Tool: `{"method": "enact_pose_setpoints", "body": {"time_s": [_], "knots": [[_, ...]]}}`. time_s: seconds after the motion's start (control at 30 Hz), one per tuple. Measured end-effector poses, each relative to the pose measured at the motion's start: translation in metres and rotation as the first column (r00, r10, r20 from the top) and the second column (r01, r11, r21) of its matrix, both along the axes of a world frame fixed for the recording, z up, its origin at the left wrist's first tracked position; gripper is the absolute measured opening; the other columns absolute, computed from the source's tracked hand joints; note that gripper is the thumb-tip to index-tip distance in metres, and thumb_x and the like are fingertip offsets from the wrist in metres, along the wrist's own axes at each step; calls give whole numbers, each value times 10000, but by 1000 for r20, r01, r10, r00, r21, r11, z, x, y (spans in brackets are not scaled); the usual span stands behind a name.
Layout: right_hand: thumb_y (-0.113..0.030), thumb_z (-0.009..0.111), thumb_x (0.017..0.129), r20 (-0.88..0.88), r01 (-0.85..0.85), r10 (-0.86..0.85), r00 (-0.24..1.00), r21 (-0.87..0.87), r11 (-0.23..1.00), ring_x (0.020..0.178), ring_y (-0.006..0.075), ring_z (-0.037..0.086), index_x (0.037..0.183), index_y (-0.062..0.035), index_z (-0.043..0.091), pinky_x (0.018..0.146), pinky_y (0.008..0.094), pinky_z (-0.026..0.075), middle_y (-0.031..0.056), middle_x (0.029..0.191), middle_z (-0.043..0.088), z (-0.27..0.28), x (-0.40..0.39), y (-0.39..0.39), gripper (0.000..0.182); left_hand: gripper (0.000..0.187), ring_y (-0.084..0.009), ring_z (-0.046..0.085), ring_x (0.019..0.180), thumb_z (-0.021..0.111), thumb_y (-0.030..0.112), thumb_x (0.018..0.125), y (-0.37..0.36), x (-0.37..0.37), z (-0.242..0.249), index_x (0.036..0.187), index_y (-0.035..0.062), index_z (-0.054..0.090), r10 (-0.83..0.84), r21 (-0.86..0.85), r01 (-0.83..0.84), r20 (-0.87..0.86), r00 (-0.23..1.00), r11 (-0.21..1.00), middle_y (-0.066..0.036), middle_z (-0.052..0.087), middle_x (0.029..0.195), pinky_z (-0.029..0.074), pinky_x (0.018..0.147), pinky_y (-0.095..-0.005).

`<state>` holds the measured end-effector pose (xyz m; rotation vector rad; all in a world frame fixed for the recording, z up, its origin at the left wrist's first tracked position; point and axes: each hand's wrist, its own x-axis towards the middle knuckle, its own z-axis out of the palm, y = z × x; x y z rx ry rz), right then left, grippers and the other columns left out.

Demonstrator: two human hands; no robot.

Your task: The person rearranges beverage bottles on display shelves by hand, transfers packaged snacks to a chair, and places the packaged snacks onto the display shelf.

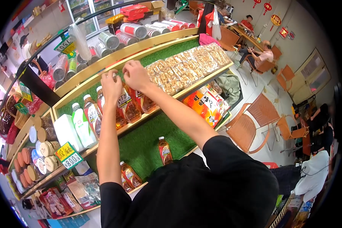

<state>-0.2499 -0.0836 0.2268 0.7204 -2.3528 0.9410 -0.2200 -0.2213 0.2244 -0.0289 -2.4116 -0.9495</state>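
Note:
My left hand [111,86] is closed, its fingers curled over the top of the bottle row on the upper shelf. My right hand [136,75] is also closed, just to the right above the neighbouring bottles. The hands cover the caps there, so what the fingers pinch is hidden. Beneath them stand amber drink bottles [128,105] with dark and red labels. Another amber bottle [92,116] stands left of my left forearm, beside a green-and-white bottle [83,127]. Right of my right hand lie packs of clear-wrapped, nut-coloured snacks [186,67] on green turf.
Below, a turf-lined shelf [150,127] holds several amber bottles [164,151]. Cans [133,30] lie behind the wooden rail. A price sign [68,155] sticks out at left near jars [45,152]. Rattan chairs [250,117] and seated people [260,57] are at right.

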Motion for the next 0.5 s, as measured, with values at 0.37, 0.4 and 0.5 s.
{"method": "enact_pose_setpoints", "body": {"time_s": [0.37, 0.4, 0.5], "knots": [[-11, 649, 703, -455, -49, -77, 887, -260, 964, 1032, 350, 482, 917, -49, 556, 882, 438, 409, 148, 1113, 510, 23, 94, 37, 236, 295, -279, 504, 1013, 662, 5, 725, 49, 102, 34, 1006, 90, 632, -16, -27, 2, -516, 856, 1000, -133, 517, 1097, 436, 813, -363], [-11, 649, 703, -448, -42, -83, 890, -261, 965, 1032, 350, 482, 917, -49, 556, 882, 438, 409, 148, 1113, 510, 18, 102, 41, 236, 295, -279, 504, 1013, 662, 5, 725, 52, 109, 33, 1006, 90, 632, -21, -27, 8, -509, 860, 1000, -133, 517, 1097, 436, 813, -363], [-13, 685, 665, -459, -140, -43, 887, -358, 923, 1002, 302, 485, 1158, -52, 426, 875, 390, 407, 158, 1118, 462, 13, 125, 56, 558, 381, -300, 535, 1028, 655, 7, 717, 59, 130, 22, 1090, 11, 574, -66, 74, 125, -542, 838, 989, -145, 536, 1088, 416, 918, -375]]}}
